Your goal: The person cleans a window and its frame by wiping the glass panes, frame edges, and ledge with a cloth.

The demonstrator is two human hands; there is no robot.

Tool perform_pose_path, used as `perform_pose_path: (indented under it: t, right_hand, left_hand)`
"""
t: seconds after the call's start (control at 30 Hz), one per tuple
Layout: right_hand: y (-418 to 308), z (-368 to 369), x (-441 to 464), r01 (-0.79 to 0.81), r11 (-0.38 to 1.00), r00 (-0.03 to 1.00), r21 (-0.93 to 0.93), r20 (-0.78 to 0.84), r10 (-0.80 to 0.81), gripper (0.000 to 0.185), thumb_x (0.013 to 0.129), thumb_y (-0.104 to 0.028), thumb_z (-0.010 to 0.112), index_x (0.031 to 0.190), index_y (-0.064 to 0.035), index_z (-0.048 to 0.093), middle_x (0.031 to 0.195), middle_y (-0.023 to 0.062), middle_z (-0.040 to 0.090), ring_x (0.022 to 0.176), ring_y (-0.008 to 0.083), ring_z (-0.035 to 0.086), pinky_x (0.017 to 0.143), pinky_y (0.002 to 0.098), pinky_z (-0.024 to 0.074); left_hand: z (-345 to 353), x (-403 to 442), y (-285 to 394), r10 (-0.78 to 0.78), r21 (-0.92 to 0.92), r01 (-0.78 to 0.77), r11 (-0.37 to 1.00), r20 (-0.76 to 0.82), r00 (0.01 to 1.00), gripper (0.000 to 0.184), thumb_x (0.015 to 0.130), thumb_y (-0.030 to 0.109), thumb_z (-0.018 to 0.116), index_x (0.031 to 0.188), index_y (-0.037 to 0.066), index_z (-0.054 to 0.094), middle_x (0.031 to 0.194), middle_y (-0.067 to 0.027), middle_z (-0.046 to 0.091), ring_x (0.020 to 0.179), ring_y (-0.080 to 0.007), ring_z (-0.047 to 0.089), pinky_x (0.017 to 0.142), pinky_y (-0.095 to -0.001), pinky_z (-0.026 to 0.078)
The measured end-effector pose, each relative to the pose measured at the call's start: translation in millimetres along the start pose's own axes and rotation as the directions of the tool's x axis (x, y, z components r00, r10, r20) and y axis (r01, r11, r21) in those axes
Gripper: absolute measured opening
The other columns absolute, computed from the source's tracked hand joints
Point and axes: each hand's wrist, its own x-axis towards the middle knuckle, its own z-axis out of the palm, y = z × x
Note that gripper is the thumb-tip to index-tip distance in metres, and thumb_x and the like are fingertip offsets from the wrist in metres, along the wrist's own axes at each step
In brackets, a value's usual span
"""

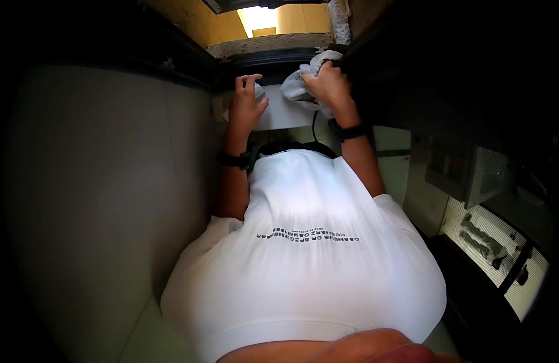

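My right hand (331,86) is closed on a crumpled white cloth (295,85), whose folds hang out on both sides of the fingers. It is over the right part of a white flat surface (282,115). My left hand (247,104) is above the left part of that surface, fingers bent and thumb apart from them. Between its thumb and fingers shows a small whitish thing (259,92), too small and partly hidden to name. A dim beige shape (219,107) lies just left of this hand.
A dark ledge (273,58) runs beyond the hands, below a bright opening (291,21) with a rough frame. A pale wall panel (110,181) stands close on the left. A thin black cable (315,126) hangs near my right wrist. Mesh-covered windows (485,248) are at the right.
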Motion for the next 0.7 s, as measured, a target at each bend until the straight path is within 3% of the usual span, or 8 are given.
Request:
perform_pose_path:
  t: [0.03, 0.17, 0.27, 0.3, 0.4, 0.5, 0.6, 0.7]
  right_hand:
    - [-2.6, 5.5, 2.9, 0.018, 0.999, 0.999, -0.027, -0.037, -0.019, 0.079, 0.077, -0.044, 0.067, 0.131, 0.0113, 0.050, 0.114, 0.0345, 0.065, 0.109, 0.0458, 0.064, 0.096, 0.0465, 0.0517]
    - [-22.3, 15.9, 9.8, 0.301, 0.949, 0.939, 0.092, 0.144, -0.312, 0.089, 0.079, -0.053, 0.066, 0.130, 0.0177, 0.045, 0.110, 0.0365, 0.065, 0.108, 0.0482, 0.064, 0.092, 0.0473, 0.0526]
    - [-21.2, 24.3, 16.6, 0.274, 0.961, 0.952, 0.029, 0.136, -0.275, 0.091, 0.079, -0.053, 0.068, 0.129, 0.0198, 0.044, 0.109, 0.0364, 0.065, 0.107, 0.0482, 0.064, 0.092, 0.0470, 0.0526]
    - [-24.7, 15.1, 13.2, 0.198, 0.980, 0.964, -0.034, 0.188, -0.188, 0.087, 0.077, -0.049, 0.065, 0.131, 0.0162, 0.046, 0.119, 0.0343, 0.063, 0.113, 0.0456, 0.062, 0.098, 0.0469, 0.0503]
    - [-7.1, 8.6, 18.9, 0.057, 0.994, 0.992, -0.097, 0.117, -0.046, 0.086, 0.078, -0.049, 0.066, 0.132, 0.0151, 0.048, 0.125, 0.0329, 0.061, 0.116, 0.0416, 0.063, 0.099, 0.0444, 0.0506]
    - [-16.0, -4.7, 12.7, -0.036, 0.996, 0.991, -0.084, 0.125, 0.046, 0.085, 0.079, -0.049, 0.068, 0.134, 0.0124, 0.049, 0.129, 0.0294, 0.061, 0.118, 0.0372, 0.063, 0.100, 0.0405, 0.0502]
    - [-17.2, -3.6, 18.1, -0.073, 0.990, 0.989, -0.120, 0.117, 0.087, 0.081, 0.081, -0.049, 0.067, 0.134, 0.0103, 0.051, 0.128, 0.0281, 0.062, 0.118, 0.0353, 0.063, 0.100, 0.0397, 0.0503]
    - [-19.8, 1.4, 18.8, -0.032, 0.989, 0.994, -0.144, 0.096, 0.046, 0.080, 0.080, -0.049, 0.068, 0.131, 0.0101, 0.053, 0.125, 0.0283, 0.063, 0.116, 0.0363, 0.064, 0.098, 0.0406, 0.0514]
  left_hand:
    - [0.4, 0.6, 1.6, 0.009, -0.030, -0.009, 1.000, 0.015, 1.000, 0.059, 0.074, 0.007, 0.081, 0.128, 0.013, 0.056, 0.123, -0.0146, 0.052, 0.099, -0.0296, 0.065, 0.084, -0.0376, 0.055]
    - [-4.4, -2.0, 5.1, 0.079, -0.134, -0.069, 0.989, 0.069, 0.994, 0.064, 0.075, 0.007, 0.080, 0.133, 0.014, 0.053, 0.122, -0.0138, 0.051, 0.095, -0.0266, 0.064, 0.083, -0.0359, 0.055]
    - [0.8, -1.0, 10.5, 0.168, -0.154, -0.153, 0.976, 0.088, 0.982, 0.069, 0.075, 0.008, 0.080, 0.137, 0.013, 0.050, 0.123, -0.0144, 0.052, 0.095, -0.0264, 0.064, 0.085, -0.0362, 0.054]
    - [3.2, -0.2, 10.6, 0.197, -0.147, -0.183, 0.972, 0.091, 0.976, 0.071, 0.075, 0.008, 0.080, 0.139, 0.013, 0.049, 0.123, -0.0147, 0.052, 0.096, -0.0265, 0.063, 0.086, -0.0364, 0.054]
    - [15.8, -0.5, 10.8, 0.275, -0.135, -0.259, 0.956, 0.115, 0.955, 0.072, 0.078, 0.010, 0.080, 0.142, 0.012, 0.047, 0.125, -0.0155, 0.053, 0.100, -0.0268, 0.062, 0.089, -0.0371, 0.053]
    - [8.0, -10.1, 7.7, 0.166, -0.235, -0.088, 0.968, 0.336, 0.927, 0.072, 0.081, 0.013, 0.079, 0.144, 0.011, 0.045, 0.127, -0.0162, 0.054, 0.101, -0.0277, 0.062, 0.090, -0.0378, 0.053]
    - [28.0, -9.3, -3.8, 0.273, -0.250, -0.201, 0.947, 0.300, 0.914, 0.072, 0.083, 0.015, 0.078, 0.146, 0.012, 0.043, 0.130, -0.0169, 0.052, 0.100, -0.0275, 0.063, 0.088, -0.0374, 0.054]
    - [34.3, -8.9, -10.7, 0.292, -0.259, -0.225, 0.939, 0.258, 0.921, 0.073, 0.083, 0.015, 0.078, 0.147, 0.012, 0.041, 0.122, -0.0163, 0.059, 0.094, -0.0278, 0.064, 0.085, -0.0372, 0.054]
